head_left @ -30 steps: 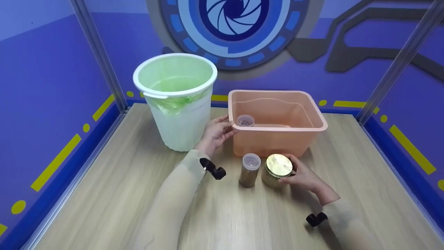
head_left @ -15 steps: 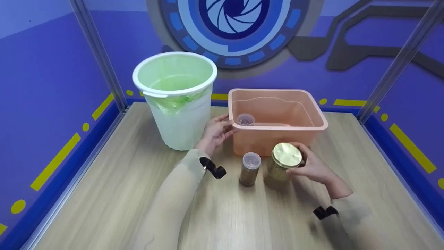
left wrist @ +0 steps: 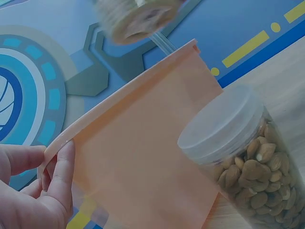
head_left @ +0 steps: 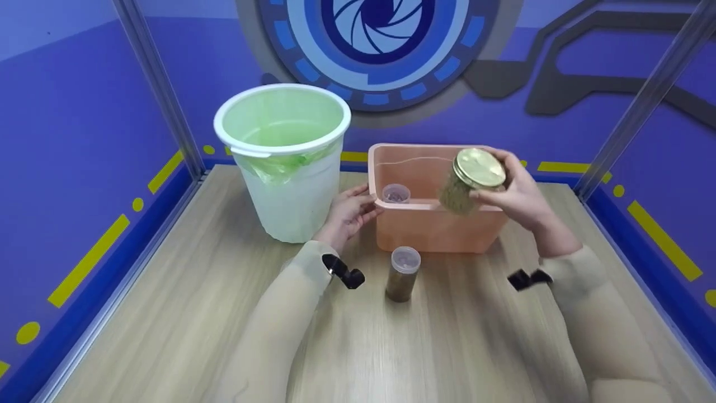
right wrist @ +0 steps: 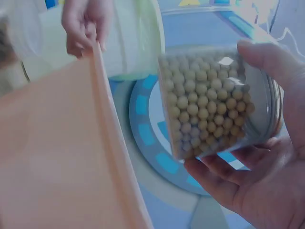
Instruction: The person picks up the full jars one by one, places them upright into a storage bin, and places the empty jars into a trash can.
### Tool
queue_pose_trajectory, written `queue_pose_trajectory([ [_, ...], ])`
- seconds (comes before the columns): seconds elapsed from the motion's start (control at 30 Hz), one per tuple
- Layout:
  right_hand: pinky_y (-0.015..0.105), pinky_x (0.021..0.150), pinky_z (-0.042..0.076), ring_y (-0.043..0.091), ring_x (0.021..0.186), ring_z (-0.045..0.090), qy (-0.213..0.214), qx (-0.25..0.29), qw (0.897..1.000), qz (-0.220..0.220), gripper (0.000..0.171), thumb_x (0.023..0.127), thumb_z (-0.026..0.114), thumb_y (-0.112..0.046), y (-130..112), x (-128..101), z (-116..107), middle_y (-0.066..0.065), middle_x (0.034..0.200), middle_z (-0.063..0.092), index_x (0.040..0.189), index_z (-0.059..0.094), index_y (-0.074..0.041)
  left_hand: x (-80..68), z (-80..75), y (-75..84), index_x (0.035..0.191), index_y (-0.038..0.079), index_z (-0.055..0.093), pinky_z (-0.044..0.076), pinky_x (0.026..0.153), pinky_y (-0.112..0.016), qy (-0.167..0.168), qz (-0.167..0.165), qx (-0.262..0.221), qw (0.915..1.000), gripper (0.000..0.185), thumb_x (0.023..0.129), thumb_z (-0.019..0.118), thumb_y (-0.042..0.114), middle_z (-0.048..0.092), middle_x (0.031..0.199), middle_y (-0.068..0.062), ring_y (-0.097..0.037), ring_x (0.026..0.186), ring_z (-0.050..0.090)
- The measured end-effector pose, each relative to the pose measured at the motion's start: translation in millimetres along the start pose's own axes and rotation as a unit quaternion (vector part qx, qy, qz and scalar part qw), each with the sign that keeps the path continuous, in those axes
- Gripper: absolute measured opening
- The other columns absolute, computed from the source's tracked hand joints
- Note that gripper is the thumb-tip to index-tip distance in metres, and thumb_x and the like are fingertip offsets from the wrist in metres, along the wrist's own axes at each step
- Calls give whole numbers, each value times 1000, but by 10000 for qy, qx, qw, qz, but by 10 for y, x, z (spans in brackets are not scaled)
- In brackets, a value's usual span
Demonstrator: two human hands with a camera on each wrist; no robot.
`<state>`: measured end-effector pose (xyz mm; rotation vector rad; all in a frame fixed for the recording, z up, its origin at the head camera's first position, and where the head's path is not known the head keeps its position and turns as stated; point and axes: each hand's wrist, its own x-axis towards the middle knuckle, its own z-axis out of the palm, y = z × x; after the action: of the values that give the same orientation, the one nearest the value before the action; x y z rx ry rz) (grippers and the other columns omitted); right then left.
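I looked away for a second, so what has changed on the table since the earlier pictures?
The right hand has lifted the gold-lidded jar off the table and carried it up over the orange bin, tilted. The left hand still holds the bin's corner; the almond jar and white bucket stayed put.

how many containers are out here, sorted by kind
jars: 3 (gold-lid jar held by the right hand, clear-lid jar on the table, small jar in the bin)
white bucket: 1
peach bin, gripped at its corner by the left hand: 1
total: 5
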<state>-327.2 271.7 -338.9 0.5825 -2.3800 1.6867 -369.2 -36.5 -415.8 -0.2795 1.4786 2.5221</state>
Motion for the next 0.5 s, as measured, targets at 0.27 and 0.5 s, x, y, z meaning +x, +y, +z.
queue_pose_trajectory([
  [0.27, 46, 118, 40, 32, 133, 48, -218, -1206, 9879, 951, 91, 79, 83, -9, 286, 651, 180, 23, 148, 46, 153, 31, 1, -11, 2, -24, 148, 2, 53, 65, 88, -32, 73, -78, 56, 9999, 51, 98, 62, -5, 61, 139, -22, -33, 121, 64],
  [0.5, 52, 116, 43, 39, 129, 52, -1193, -1755, 9638, 1617, 90, 77, 80, -7, 634, 917, 382, 27, 141, 50, 151, 28, 2, -14, 29, -22, 148, 2, 52, 65, 89, -33, 40, -29, 45, 10000, 53, 97, 61, -7, 60, 141, -23, -36, 126, 62],
])
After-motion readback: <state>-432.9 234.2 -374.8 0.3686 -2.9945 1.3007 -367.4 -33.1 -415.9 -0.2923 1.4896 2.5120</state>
